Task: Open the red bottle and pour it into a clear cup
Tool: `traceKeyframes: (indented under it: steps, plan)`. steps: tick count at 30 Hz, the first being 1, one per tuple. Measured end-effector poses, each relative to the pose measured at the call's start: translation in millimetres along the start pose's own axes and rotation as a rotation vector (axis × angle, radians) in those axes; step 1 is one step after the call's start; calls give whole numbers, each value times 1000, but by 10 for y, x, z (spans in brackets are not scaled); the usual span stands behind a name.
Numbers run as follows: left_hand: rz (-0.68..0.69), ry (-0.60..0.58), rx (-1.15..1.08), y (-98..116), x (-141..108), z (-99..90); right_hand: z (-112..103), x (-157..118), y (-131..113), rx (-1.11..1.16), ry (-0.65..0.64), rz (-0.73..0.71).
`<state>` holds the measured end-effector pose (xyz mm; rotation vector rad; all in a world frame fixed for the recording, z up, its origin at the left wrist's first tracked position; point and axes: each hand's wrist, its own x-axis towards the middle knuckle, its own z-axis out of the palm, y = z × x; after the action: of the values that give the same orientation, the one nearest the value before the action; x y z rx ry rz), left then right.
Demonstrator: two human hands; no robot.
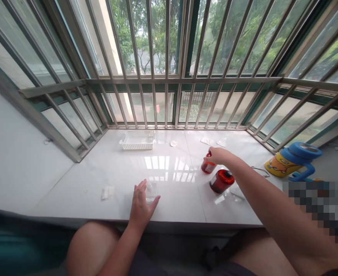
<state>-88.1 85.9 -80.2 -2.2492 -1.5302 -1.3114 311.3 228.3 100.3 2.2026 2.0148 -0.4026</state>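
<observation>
My right hand [219, 155] reaches across the surface, fingers closed round the top of a small red bottle [209, 167] with a pale label. Those fingers hide the bottle's neck and cap. Just in front of it stands a larger dark red bottle [221, 181] with a black top, below my right wrist. To the left, my left hand [141, 203] rests low on the surface, its thumb and fingers on either side of a small clear container [152, 188]. The container is see-through and its edges are faint.
A white perforated basket [137, 141] sits at the back left. Crumpled white pieces lie by the window, and a white packet [107, 193] lies at the left. A blue and yellow bottle [292, 159] leans at the right. Metal bars [167, 80] close off the window side.
</observation>
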Motion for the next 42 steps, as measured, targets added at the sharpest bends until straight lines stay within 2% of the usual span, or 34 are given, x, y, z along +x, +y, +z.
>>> traceKeyframes:
  steps: [4, 7, 10, 13, 16, 19, 23, 26, 29, 32, 34, 36, 39, 42]
  plan:
    - [14, 4, 17, 0, 10, -2, 33, -177, -374, 70, -68, -298]
    - [12, 6, 16, 6, 16, -6, 13, -301, -426, 50, -83, -350]
    - [8, 9, 11, 14, 18, -7, 35, -365, -274, -56, -120, -251]
    - [3, 20, 13, 16, 15, 0, 124, -375, -61, -177, -217, -111]
    - [-5, 40, 19, 8, 8, 12, 212, -347, 74, -220, -275, -74]
    - [-13, 58, 20, -3, 3, 20, 229, -277, 89, -202, -213, -127]
    - [-25, 70, 17, -13, 5, 24, 159, -161, 62, -158, -6, -189]
    - [-28, 71, 13, -13, 8, 24, 121, -121, 185, -172, 100, -156]
    - [-25, 66, 11, -8, 8, 22, 170, -141, 459, -213, 56, -32]
    - [-26, 62, 16, -1, 9, 20, 324, -208, 741, -253, -104, 88]
    - [-26, 65, 20, 1, 11, 21, 449, -260, 868, -268, -188, 125]
    - [-27, 66, 24, 1, 12, 24, 549, -300, 945, -273, -219, 124]
    - [-25, 65, 26, 0, 12, 27, 605, -310, 1015, -264, -175, 78]
    - [-24, 62, 33, 1, 12, 25, 565, -268, 1049, -244, -42, 18]
